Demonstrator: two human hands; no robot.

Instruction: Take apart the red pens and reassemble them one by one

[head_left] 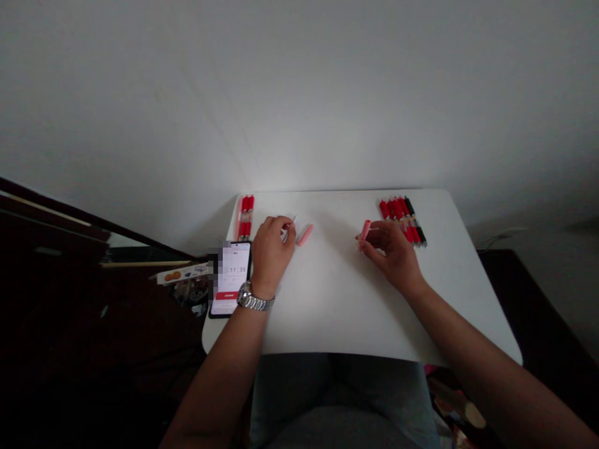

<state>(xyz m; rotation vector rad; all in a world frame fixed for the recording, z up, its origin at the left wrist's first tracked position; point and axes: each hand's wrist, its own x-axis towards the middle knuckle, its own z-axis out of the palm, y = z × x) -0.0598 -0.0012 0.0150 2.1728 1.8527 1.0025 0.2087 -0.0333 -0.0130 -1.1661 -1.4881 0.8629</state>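
Observation:
My right hand (pixel 395 252) grips a short pink pen barrel (pixel 365 230), which stands nearly upright between thumb and fingers over the table. Something clear shows by the thumb tip, too small to make out. Across from it, my left hand (pixel 274 246) is closed in a pinch, and a thin pale sliver pokes out by the fingertips; its kind is unclear. Just right of those fingers, a second pink pen part (pixel 305 235) lies slanted on the table. Beyond my right hand is a row of red pens (pixel 397 209) with a black pen (pixel 414 219) at its end.
On the white table (pixel 318 312), several red and pink pens (pixel 246 215) lie at the back left. A phone (pixel 230 280) showing a timer rests at the left edge, beside my left wrist with its metal watch (pixel 255 299). A pale wall (pixel 327 112) rises behind the table.

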